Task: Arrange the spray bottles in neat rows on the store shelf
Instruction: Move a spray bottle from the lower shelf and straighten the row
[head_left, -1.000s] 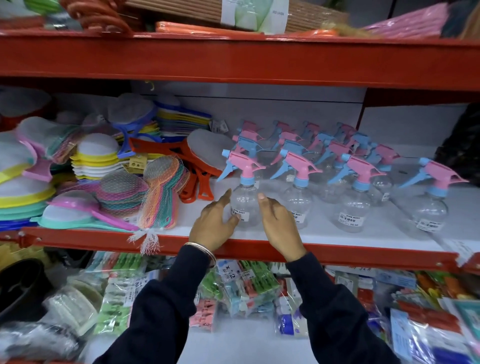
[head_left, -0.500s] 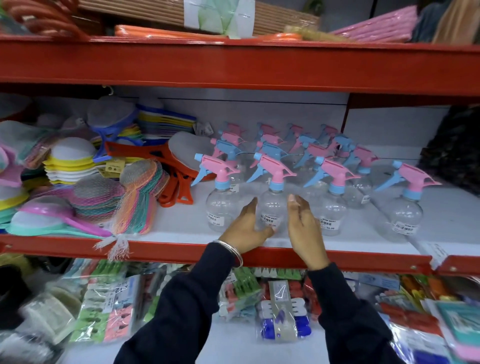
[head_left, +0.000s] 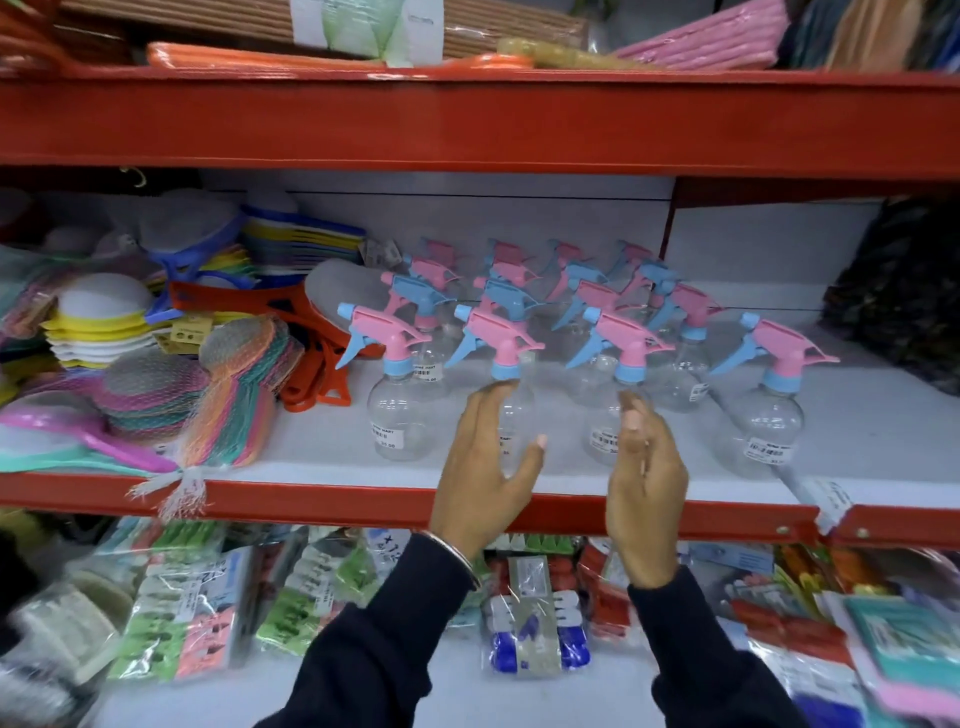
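Note:
Several clear spray bottles with pink and blue trigger heads stand in rows on the white shelf (head_left: 322, 457). The front row has a leftmost bottle (head_left: 397, 410), a second bottle (head_left: 514, 400), a third bottle (head_left: 605, 426) and a far-right bottle (head_left: 761, 426) set apart. My left hand (head_left: 483, 467) is open, fingers spread, in front of the second bottle and covering its left side. My right hand (head_left: 644, 483) is open, held edge-on in front of the third bottle. Neither hand grips a bottle.
Stacked mesh strainers and scrubbers (head_left: 156, 384) and orange swatters (head_left: 311, 364) crowd the shelf's left half. A red front rail (head_left: 311, 501) edges the shelf, with a red beam (head_left: 467, 119) overhead. Packaged goods (head_left: 530, 613) fill the shelf below. Dark patterned items (head_left: 904, 291) sit at the right.
Both hands have shifted right along the front row, from cupping the first bottle, then the second, and now spread apart across the second and third bottles.

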